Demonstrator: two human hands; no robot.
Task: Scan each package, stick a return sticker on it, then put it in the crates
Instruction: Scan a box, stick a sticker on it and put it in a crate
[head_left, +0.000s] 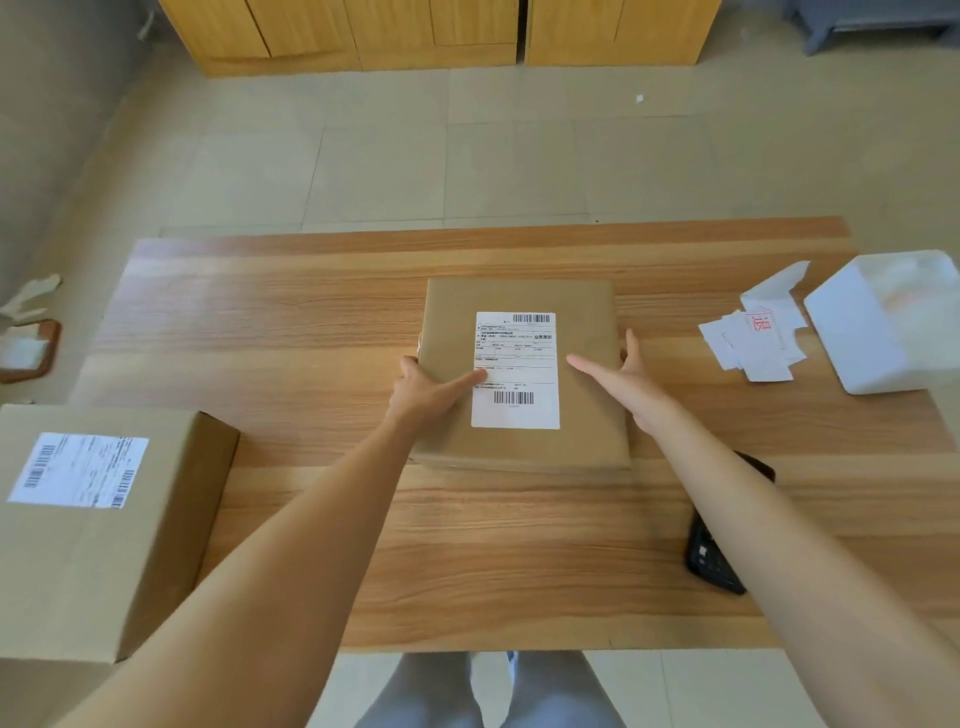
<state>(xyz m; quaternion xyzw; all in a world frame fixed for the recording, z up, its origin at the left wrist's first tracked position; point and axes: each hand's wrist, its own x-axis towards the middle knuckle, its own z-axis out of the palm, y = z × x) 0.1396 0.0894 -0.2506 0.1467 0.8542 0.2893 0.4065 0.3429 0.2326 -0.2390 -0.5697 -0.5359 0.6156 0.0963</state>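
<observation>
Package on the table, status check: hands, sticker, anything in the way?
Left hand grips package left edge, thumb on top. Right hand open at right edge. No red return sticker on it; stickers lie right. Nothing blocking.

Single head view: looks forward and down from near edge of table (311, 545), close, wide-angle, floor beyond.
</observation>
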